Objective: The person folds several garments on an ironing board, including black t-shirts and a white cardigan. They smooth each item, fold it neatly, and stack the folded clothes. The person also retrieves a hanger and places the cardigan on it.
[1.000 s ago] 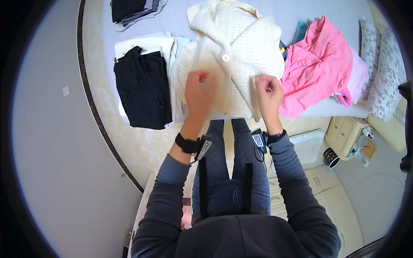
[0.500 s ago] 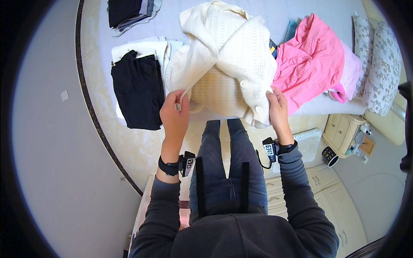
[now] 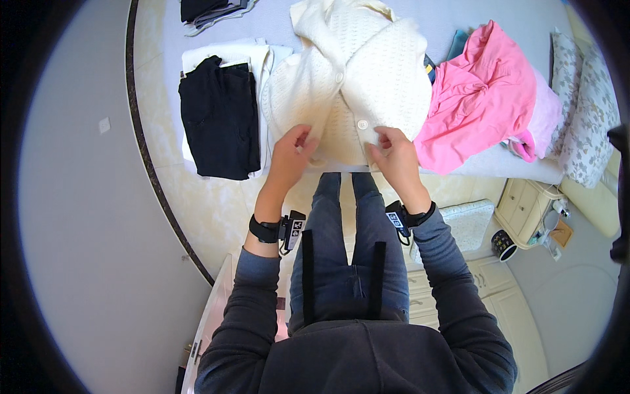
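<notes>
A cream knitted cardigan (image 3: 387, 79) with buttons lies spread on the bed, its front edges drawn together in the middle and its lower edge towards me. Over its lower left part is my left hand (image 3: 293, 152), slightly blurred, thumb and fingers apart. My right hand (image 3: 396, 156) rests by the lowest visible button, fingers half bent and apart from the thumb. Neither hand shows cloth gripped between its fingers. Folded black trousers (image 3: 220, 121) lie left of the cardigan on folded white clothes (image 3: 190, 60).
A pink garment (image 3: 482, 92) lies crumpled at the right, beside patterned pillows (image 3: 590, 111). Another pile of dark folded clothes (image 3: 210, 12) sits at the far left of the bed (image 3: 275, 20). A bedside cabinet (image 3: 522, 203) and a bin (image 3: 503, 244) stand at the right.
Both hands have let go of the cardigan's edges and come closer together. The cardigan's front edges, crossed and lifted before, now lie flatter and meet in the middle.
</notes>
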Available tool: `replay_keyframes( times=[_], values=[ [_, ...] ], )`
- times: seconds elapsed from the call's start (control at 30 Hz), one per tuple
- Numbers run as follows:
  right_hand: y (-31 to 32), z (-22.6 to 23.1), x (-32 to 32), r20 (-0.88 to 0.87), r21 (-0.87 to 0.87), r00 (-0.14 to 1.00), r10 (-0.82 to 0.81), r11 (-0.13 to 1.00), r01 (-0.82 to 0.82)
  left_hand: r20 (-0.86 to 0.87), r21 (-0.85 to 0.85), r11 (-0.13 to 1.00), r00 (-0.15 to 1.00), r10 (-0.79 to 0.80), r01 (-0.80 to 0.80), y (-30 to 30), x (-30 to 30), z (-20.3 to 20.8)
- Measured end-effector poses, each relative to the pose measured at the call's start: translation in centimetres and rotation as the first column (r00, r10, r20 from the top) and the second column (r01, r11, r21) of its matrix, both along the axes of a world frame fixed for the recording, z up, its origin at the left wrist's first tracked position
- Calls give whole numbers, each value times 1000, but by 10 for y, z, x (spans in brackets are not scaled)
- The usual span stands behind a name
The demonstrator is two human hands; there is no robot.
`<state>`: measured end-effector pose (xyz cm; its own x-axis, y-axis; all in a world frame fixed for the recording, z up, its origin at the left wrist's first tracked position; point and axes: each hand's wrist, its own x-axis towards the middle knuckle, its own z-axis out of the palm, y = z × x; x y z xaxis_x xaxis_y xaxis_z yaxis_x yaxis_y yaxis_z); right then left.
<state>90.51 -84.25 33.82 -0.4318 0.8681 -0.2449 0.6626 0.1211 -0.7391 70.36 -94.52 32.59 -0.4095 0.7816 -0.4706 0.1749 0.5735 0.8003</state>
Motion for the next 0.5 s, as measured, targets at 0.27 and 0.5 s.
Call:
replay_keyframes(
  times=[0.27,0.5],
  values=[
    [-18,-20,43,45,-241,998,-35,969,45,-259,110,674,676,-690,731,-76,72,3],
    [78,-19,81,-82,-260,920,-383,899,352,78,44,998,996,34,-37,-2,-26,5]
  ],
)
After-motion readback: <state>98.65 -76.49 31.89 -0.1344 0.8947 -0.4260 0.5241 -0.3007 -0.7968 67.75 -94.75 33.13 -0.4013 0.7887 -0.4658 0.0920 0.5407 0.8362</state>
